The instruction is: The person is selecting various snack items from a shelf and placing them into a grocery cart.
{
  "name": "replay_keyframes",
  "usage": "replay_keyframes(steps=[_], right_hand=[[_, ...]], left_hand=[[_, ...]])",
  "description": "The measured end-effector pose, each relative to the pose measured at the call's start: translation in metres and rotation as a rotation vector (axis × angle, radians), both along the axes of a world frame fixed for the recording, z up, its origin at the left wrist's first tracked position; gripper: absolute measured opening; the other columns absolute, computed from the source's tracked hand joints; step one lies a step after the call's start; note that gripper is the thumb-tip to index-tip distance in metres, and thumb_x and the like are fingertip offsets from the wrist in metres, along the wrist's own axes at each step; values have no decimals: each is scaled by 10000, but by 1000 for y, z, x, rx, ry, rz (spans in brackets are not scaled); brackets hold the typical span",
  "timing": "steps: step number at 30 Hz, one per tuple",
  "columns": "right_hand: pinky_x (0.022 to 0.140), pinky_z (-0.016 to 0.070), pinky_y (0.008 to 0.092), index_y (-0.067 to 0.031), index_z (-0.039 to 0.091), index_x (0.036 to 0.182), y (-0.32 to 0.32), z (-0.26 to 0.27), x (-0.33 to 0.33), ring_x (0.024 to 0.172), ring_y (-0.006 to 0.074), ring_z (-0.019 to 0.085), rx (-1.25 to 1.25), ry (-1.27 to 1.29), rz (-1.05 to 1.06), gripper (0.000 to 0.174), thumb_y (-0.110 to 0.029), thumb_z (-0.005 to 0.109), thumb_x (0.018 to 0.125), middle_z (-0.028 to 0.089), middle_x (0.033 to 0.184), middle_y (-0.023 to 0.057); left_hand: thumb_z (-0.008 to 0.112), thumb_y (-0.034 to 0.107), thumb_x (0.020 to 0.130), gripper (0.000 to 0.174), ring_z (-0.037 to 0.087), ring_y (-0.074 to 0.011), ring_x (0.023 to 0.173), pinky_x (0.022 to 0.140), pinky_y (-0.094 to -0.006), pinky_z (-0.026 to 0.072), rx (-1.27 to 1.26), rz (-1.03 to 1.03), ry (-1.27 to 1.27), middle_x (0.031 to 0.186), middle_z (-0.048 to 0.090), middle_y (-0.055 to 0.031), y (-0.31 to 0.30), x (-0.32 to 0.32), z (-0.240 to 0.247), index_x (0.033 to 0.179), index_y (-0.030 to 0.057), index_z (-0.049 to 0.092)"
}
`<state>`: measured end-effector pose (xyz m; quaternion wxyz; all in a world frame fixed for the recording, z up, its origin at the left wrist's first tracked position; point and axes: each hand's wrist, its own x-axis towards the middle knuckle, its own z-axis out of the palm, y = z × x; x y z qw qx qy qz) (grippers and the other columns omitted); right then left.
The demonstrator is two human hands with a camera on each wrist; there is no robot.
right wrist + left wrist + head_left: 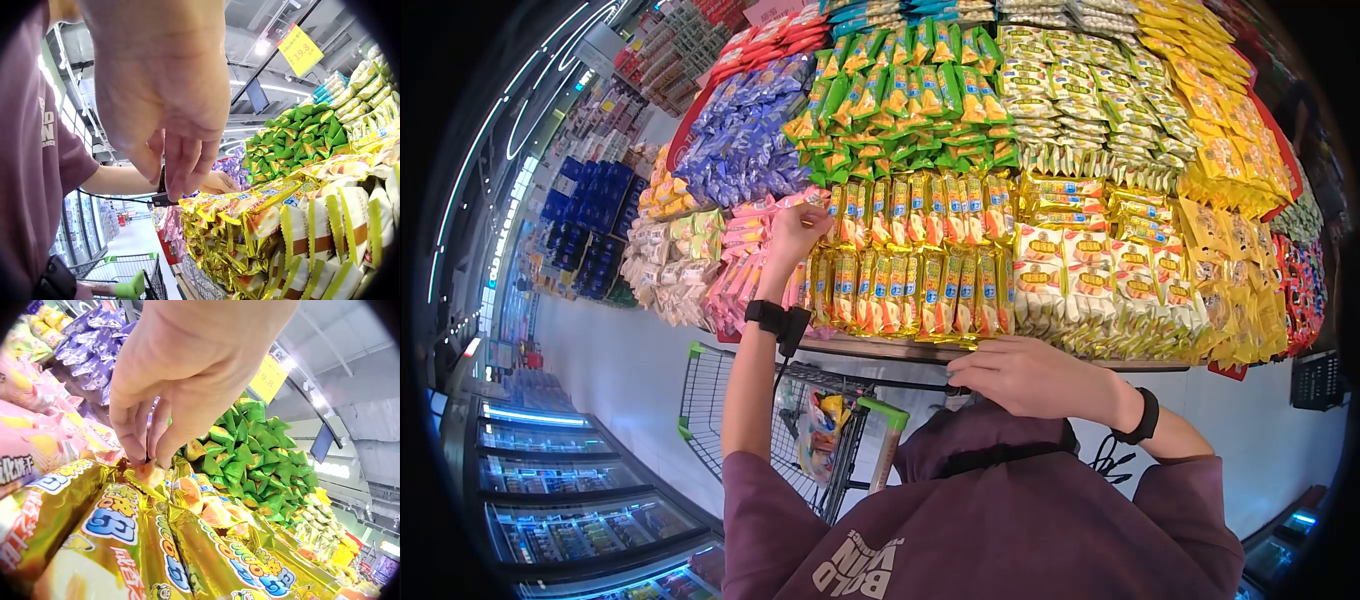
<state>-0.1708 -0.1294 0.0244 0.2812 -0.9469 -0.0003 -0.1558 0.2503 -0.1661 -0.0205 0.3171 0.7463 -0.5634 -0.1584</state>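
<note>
The hands are apart. The left hand [800,238] pinches the end of a gold packet [149,475] between thumb and fingertips; the packet lies directly under those fingers, at the left edge of the gold rows. The right hand [1030,380] holds nothing that shows: its fingers hang loosely just on the near side of the surface [900,348]. Whether they touch the cart [703,395], to their left and below the left hand, cannot be told.

The pinched end points up toward the left fingertips. The rest of that packet is partly covered, so its full long axis is unclear; the neighbouring gold packets [900,290] run lengthwise away from the person, side by side.

Pink packets [37,437] lie just left of the left hand, purple packets [94,344] beyond it, green packets [244,456] beyond and to its right. White packets [1090,265] lie ahead of the right hand.

The neighbouring gold packets carry rounded blue-and-white lettering and red Chinese characters. A yellow sign [301,51] hanging beyond the right hand reads 19.8. The shirt [1000,520] shows "BOLD" in white.
</note>
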Motion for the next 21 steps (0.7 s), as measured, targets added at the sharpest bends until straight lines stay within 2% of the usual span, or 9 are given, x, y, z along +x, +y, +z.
replay_keyframes(steps=[4, 7, 10, 16, 21], right_hand=[[931, 496, 368, -19, 643, 1108, -6, -8, -6, 1056, 257, 620, -32, -11, -8, 257, -67, 587, 862, 640, 1217, 98], [920, 504, 361, -28, 644, 1110, -11, -9, -10, 1043, 247, 623, -42, -9, 5, 243, -89, 585, 883, 637, 1228, 85], [921, 504, 357, -27, 645, 1108, -16, -11, -13, 1048, 247, 622, -44, -9, 29, 241, -89, 581, 884, 638, 1225, 85], [918, 505, 355, -24, 651, 1106, -24, -18, -18, 1051, 254, 619, -23, -15, 89, 244, -88, 582, 881, 645, 1209, 89], [910, 506, 363, -19, 657, 1095, -28, -20, -22, 1036, 262, 621, 14, -52, 116, 225, -89, 575, 898, 653, 1188, 91]], left_hand=[[757, 150, 840, 291, 679, -137, 673, 596, -262, 521, -39, -27, -16, 827, 714, -101, -5, 14, -16, 1033, -55, 683], [781, 125, 795, 244, 680, -155, 646, 591, -287, 537, -91, 44, 80, 787, 709, -113, -2, 6, -21, 948, -45, 697], [783, 126, 789, 239, 691, -160, 685, 611, -292, 542, -58, 99, 42, 778, 708, -110, 0, -8, -11, 945, -34, 698], [760, 99, 792, 222, 719, -201, 752, 644, -304, 554, -175, 88, -122, 818, 726, -142, 7, -17, -14, 954, -41, 703], [721, 120, 830, 231, 725, -243, 786, 698, -332, 561, -105, 125, -168, 882, 733, -175, 21, -32, 1, 995, -41, 704]])
